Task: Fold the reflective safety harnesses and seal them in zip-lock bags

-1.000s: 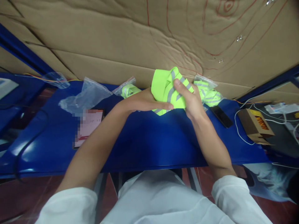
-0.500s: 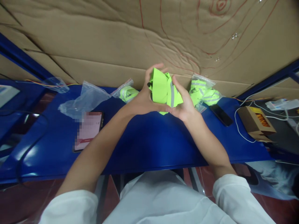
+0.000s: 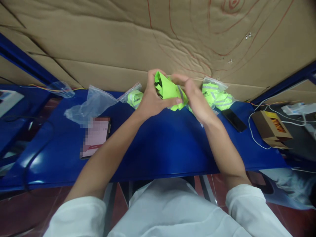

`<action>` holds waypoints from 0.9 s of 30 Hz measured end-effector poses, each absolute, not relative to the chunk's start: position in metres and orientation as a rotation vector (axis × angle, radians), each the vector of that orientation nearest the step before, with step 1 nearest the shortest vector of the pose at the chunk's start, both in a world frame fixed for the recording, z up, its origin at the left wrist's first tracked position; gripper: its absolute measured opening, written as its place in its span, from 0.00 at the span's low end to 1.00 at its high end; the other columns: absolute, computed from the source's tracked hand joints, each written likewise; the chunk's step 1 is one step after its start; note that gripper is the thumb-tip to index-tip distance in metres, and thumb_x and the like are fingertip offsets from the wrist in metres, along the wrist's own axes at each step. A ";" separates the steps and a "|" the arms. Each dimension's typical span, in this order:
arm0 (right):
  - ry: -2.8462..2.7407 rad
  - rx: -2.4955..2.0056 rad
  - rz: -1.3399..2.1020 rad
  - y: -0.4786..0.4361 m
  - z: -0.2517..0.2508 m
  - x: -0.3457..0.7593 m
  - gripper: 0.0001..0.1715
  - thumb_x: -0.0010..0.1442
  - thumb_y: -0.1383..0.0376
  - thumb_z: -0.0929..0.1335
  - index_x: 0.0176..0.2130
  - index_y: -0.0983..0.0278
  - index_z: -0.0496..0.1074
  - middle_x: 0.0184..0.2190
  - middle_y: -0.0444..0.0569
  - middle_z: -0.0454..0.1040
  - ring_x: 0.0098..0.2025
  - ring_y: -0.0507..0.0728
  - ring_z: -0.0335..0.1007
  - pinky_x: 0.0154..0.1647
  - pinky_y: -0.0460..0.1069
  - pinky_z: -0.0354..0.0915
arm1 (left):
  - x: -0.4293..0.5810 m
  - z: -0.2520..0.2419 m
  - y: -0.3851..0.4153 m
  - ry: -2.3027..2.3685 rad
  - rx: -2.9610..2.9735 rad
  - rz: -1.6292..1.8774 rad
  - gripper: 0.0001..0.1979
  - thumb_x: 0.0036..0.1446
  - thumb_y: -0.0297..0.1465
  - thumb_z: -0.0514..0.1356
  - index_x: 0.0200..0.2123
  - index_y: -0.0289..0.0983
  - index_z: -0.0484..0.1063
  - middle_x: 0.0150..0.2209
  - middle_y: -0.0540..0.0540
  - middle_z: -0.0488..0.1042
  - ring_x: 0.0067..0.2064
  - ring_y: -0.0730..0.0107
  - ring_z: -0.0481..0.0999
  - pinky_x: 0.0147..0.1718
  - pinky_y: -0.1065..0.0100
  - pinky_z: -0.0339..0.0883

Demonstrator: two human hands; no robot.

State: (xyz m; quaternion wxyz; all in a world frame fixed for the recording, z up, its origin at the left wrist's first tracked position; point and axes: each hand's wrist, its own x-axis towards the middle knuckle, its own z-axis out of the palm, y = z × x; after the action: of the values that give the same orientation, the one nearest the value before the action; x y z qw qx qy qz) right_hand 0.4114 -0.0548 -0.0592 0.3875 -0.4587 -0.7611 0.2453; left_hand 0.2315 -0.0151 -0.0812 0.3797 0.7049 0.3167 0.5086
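A rolled, neon yellow-green reflective vest (image 3: 170,89) with a grey reflective stripe is held up above the back of the blue table. My left hand (image 3: 153,98) wraps around its left end, thumb across the front. Small black fittings poke out of the fold there. My right hand (image 3: 195,93) grips the right end, its fingers bent over the top and slightly blurred. Behind my left wrist lies a bagged yellow-green bundle (image 3: 135,98). Beyond my right hand, more yellow-green bundles (image 3: 223,100) sit in clear plastic bags.
On the blue table (image 3: 158,148) are an empty clear bag (image 3: 86,105), a tablet (image 3: 97,136) by my left forearm and a black phone (image 3: 234,120). A small cardboard box (image 3: 269,128) and white cables are at right. A cardboard wall (image 3: 111,42) rises behind.
The vest has tilted, its left end now showing more black fittings, and it looks more tightly rolled. My right hand has turned, moving from its front edge over its right end.
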 end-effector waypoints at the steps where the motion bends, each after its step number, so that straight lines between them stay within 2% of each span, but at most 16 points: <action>1: -1.951 -1.107 0.580 -0.059 -0.058 0.408 0.38 0.72 0.39 0.60 0.70 0.56 0.63 0.71 0.47 0.66 0.73 0.58 0.61 0.74 0.56 0.59 | 0.234 -0.083 -0.016 0.859 1.766 1.332 0.39 0.49 0.51 0.74 0.55 0.46 0.57 0.49 0.47 0.72 0.50 0.62 0.77 0.47 0.64 0.72; 4: -1.942 -1.037 0.460 -0.069 -0.063 0.400 0.41 0.70 0.42 0.65 0.71 0.60 0.61 0.72 0.51 0.63 0.75 0.60 0.57 0.78 0.59 0.52 | 0.241 -0.089 -0.022 0.965 1.705 1.395 0.30 0.60 0.52 0.67 0.56 0.47 0.58 0.46 0.48 0.71 0.49 0.64 0.76 0.47 0.65 0.71; 7: -1.954 -1.098 0.460 -0.076 -0.076 0.400 0.41 0.71 0.44 0.64 0.74 0.57 0.58 0.74 0.49 0.60 0.76 0.62 0.56 0.76 0.61 0.58 | 0.248 -0.099 -0.033 1.040 1.669 1.313 0.23 0.65 0.55 0.60 0.48 0.44 0.62 0.39 0.49 0.70 0.46 0.64 0.76 0.43 0.65 0.71; 9: -1.941 -1.144 0.600 -0.083 -0.086 0.406 0.41 0.69 0.45 0.67 0.73 0.53 0.59 0.74 0.47 0.61 0.69 0.65 0.67 0.67 0.61 0.71 | 0.252 -0.108 -0.041 1.061 1.600 1.188 0.24 0.65 0.57 0.59 0.42 0.42 0.62 0.35 0.50 0.69 0.42 0.65 0.77 0.39 0.66 0.72; 10: -1.911 -1.175 0.708 -0.087 -0.090 0.409 0.41 0.67 0.45 0.69 0.73 0.51 0.60 0.73 0.47 0.63 0.63 0.65 0.74 0.59 0.61 0.77 | 0.253 -0.112 -0.044 1.055 1.555 1.110 0.25 0.64 0.58 0.60 0.42 0.42 0.61 0.34 0.50 0.69 0.40 0.65 0.77 0.37 0.66 0.73; 11: -1.865 -1.208 0.825 -0.093 -0.095 0.412 0.42 0.65 0.45 0.70 0.72 0.50 0.60 0.71 0.47 0.65 0.55 0.64 0.80 0.50 0.59 0.82 | 0.253 -0.116 -0.048 1.045 1.507 1.027 0.26 0.63 0.59 0.60 0.42 0.42 0.60 0.34 0.50 0.70 0.38 0.66 0.78 0.35 0.67 0.74; 13: -1.744 -1.256 1.023 -0.103 -0.103 0.416 0.44 0.62 0.46 0.73 0.71 0.48 0.61 0.68 0.47 0.69 0.43 0.60 0.82 0.37 0.56 0.83 | 0.253 -0.123 -0.053 1.040 1.432 0.878 0.28 0.61 0.60 0.60 0.43 0.43 0.60 0.35 0.49 0.72 0.34 0.66 0.79 0.31 0.67 0.76; 18: -1.487 -1.249 1.190 -0.115 -0.122 0.424 0.41 0.59 0.48 0.75 0.68 0.48 0.66 0.61 0.46 0.74 0.40 0.58 0.79 0.29 0.53 0.83 | 0.247 -0.127 -0.059 1.045 1.444 0.646 0.33 0.57 0.62 0.63 0.47 0.42 0.62 0.41 0.44 0.77 0.34 0.61 0.83 0.28 0.65 0.79; 22: -1.305 -1.244 1.381 -0.112 -0.140 0.432 0.43 0.57 0.48 0.77 0.67 0.49 0.68 0.54 0.48 0.78 0.38 0.59 0.80 0.24 0.53 0.81 | 0.230 -0.121 -0.057 0.982 1.452 0.341 0.35 0.60 0.60 0.62 0.58 0.42 0.64 0.34 0.45 0.80 0.34 0.57 0.85 0.31 0.62 0.80; 25: -1.214 -1.218 1.468 -0.109 -0.149 0.437 0.45 0.55 0.48 0.78 0.67 0.49 0.67 0.54 0.49 0.78 0.39 0.61 0.81 0.23 0.53 0.81 | 0.190 -0.112 -0.041 1.074 1.524 0.528 0.37 0.61 0.57 0.62 0.65 0.42 0.62 0.33 0.47 0.80 0.33 0.60 0.84 0.32 0.64 0.77; 27: -1.175 -1.197 1.467 -0.109 -0.151 0.440 0.47 0.56 0.48 0.78 0.69 0.48 0.65 0.54 0.49 0.78 0.39 0.61 0.81 0.24 0.53 0.82 | 0.146 -0.107 -0.022 1.234 1.730 0.857 0.34 0.61 0.54 0.65 0.62 0.41 0.67 0.35 0.49 0.79 0.38 0.65 0.81 0.36 0.68 0.74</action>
State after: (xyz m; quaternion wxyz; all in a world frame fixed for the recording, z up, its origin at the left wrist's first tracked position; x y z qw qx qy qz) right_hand 0.4405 -0.1092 -0.1508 0.4409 -0.4822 -0.4735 0.5907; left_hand 0.1464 -0.0225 -0.1069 0.4124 0.6879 0.4905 0.3408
